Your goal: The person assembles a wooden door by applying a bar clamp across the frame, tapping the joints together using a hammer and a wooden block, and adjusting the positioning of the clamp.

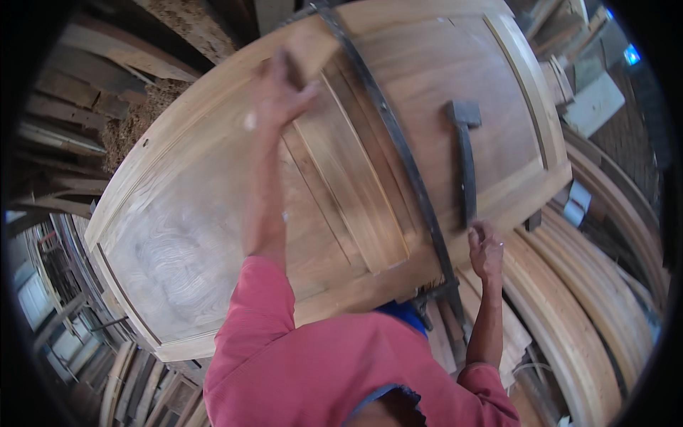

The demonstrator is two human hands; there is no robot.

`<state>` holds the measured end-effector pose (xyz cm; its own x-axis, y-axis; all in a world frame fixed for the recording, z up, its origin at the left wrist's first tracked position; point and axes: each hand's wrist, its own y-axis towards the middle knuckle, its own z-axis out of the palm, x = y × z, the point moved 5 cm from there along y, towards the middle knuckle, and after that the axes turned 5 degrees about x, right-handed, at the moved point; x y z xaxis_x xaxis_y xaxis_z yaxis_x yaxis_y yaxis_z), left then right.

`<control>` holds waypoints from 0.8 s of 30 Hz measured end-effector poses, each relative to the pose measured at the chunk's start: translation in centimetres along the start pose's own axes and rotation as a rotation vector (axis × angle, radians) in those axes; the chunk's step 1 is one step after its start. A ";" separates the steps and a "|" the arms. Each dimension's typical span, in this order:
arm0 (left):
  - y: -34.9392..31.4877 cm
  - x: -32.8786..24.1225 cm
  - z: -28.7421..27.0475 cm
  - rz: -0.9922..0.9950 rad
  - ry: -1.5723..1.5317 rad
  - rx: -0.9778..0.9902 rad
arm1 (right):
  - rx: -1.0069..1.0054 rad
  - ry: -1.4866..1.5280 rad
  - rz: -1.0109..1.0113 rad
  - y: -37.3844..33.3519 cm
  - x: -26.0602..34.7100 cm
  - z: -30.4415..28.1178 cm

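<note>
A large wooden door panel (192, 249), with a frame and a raised middle rail (352, 181), lies in front of me. A long dark metal bar clamp (384, 110) crosses it from the far edge to the near edge. Over the far left part of the frame my left hand (281, 92) is blurred by motion, thumb and fingers apart, with nothing I can make out in it. At the near right my right hand (486, 249) is closed at the handle end of a hammer (466, 153). The square hammer head points away from me, over the right panel.
Curved wooden boards (562, 313) are stacked at the right. Stacked timber (85, 85) and a heap of wood shavings (139, 121) fill the far left. More wooden pieces (135, 384) stand at the lower left. The clamp's near end (447, 290) juts past the panel close to my body.
</note>
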<state>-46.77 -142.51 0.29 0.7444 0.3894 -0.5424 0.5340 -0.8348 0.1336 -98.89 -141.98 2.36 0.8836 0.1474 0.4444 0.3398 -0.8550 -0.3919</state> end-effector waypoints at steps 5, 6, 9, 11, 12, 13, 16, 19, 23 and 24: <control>-11.4 10.6 -1.5 -0.349 0.364 0.054 | 0.675 -0.001 0.149 -16.6 -6.5 7.0; -13.6 11.8 -1.5 -0.363 0.415 0.082 | 0.747 -0.074 0.238 -19.1 -7.9 8.7; -20.2 6.6 -2.6 -0.432 0.642 0.050 | 0.716 -0.182 0.278 -24.2 -9.9 12.7; -24.4 6.2 -1.9 -0.087 0.511 -0.041 | 0.616 -0.227 0.208 -24.9 -10.2 14.4; -26.3 6.0 -0.4 -0.277 0.010 0.174 | 0.602 -0.242 0.222 -24.6 -10.0 15.3; -29.1 3.9 1.9 -0.455 -0.496 0.384 | 0.590 -0.257 0.235 -24.7 -10.2 16.2; -39.6 -5.2 6.6 -0.330 -1.067 1.095 | 0.430 -0.209 0.186 -24.8 -10.5 18.3; -51.5 -10.0 9.5 -0.605 -1.124 1.488 | 0.262 -0.145 0.149 -24.4 -11.0 19.0; -58.7 -11.7 12.9 -0.960 -1.208 1.354 | 0.450 -0.037 0.181 -23.2 -13.0 19.5; -59.1 -12.0 13.6 -1.040 -1.409 1.169 | 0.471 0.010 0.040 -22.8 -13.1 19.5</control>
<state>-92.77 -103.14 -12.40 -0.6243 0.7428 -0.2419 -0.4039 -0.5719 -0.7139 -111.98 -114.70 -10.22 0.8966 0.1126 0.4282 0.4168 -0.5410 -0.7305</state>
